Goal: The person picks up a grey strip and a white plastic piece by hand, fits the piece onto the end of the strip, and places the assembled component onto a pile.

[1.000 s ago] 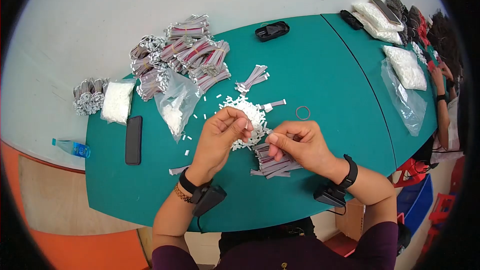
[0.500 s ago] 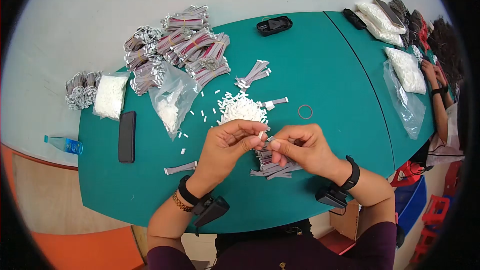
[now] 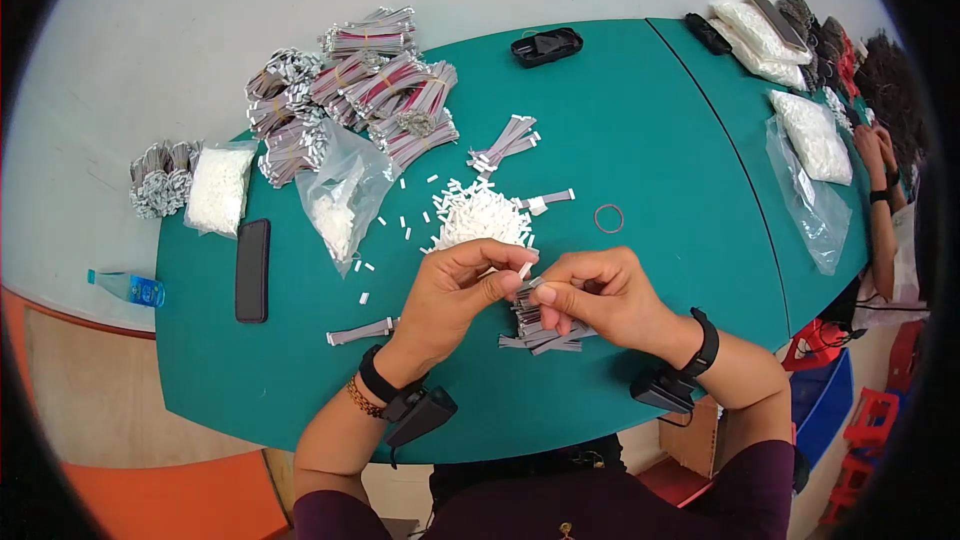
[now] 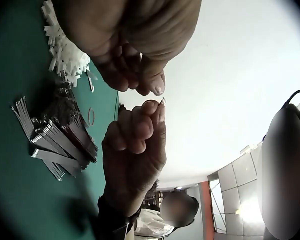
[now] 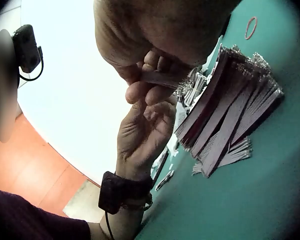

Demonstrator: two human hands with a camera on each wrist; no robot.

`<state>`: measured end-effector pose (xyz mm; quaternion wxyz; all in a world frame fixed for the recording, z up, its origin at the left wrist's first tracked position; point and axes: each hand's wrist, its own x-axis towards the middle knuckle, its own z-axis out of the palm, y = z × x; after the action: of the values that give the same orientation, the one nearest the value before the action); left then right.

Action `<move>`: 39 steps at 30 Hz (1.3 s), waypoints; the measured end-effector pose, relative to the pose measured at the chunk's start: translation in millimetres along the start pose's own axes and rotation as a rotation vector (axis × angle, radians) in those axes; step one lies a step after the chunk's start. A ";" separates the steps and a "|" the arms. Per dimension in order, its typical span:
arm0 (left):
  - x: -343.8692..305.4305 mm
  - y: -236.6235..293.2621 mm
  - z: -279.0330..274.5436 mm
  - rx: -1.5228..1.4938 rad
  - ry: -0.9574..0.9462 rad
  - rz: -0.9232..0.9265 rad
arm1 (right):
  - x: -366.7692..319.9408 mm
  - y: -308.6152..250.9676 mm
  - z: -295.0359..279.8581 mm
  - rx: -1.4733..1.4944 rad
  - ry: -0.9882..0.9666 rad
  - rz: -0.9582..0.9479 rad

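Note:
In the head view my left hand (image 3: pixel 457 302) pinches a small white piece (image 3: pixel 525 269) between thumb and fingertips. Close beside it on the right, my right hand (image 3: pixel 610 298) pinches the end of a grey ribbon cable, whose strip shows under the curled fingers (image 5: pixel 149 93) in the right wrist view. The fingertips of both hands nearly meet above the table. Behind them lies a heap of white pieces (image 3: pixel 482 214); below them is a pile of grey flat cables (image 3: pixel 548 338), partly covered by the right hand.
Bundled cables (image 3: pixel 385 90), a bag of white pieces (image 3: pixel 220 188), an opened plastic bag (image 3: pixel 345 202) and a phone (image 3: pixel 253 270) lie left. A red rubber band (image 3: pixel 609 218) lies right of the heap, a black case (image 3: pixel 546 47) at the back. Another person's hands (image 3: pixel 876 148) are far right.
My left hand has moved right and slightly down, bringing the white piece close to my right fingertips. The right hand has stayed nearly in place, still pinching the cable.

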<state>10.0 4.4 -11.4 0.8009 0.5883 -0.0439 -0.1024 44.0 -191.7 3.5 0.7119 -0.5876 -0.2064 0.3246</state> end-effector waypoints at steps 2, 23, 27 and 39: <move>-0.6 -0.7 1.1 -0.016 0.004 -0.012 | 0.0 0.6 0.1 0.002 -0.004 -0.003; -3.3 -4.2 3.7 -0.142 -0.055 -0.064 | -0.2 0.6 0.4 0.008 -0.017 -0.018; -3.5 -4.8 4.6 -0.163 -0.055 -0.063 | -0.5 -0.2 1.0 0.005 -0.014 -0.015; -4.0 -7.7 5.1 -0.189 -0.056 -0.066 | -0.4 -0.5 1.1 0.010 -0.019 -0.018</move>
<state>4.2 -1.8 -16.9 0.8475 0.5082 -0.0371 -0.1488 43.1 -191.3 4.3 0.7159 -0.5790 -0.2167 0.3246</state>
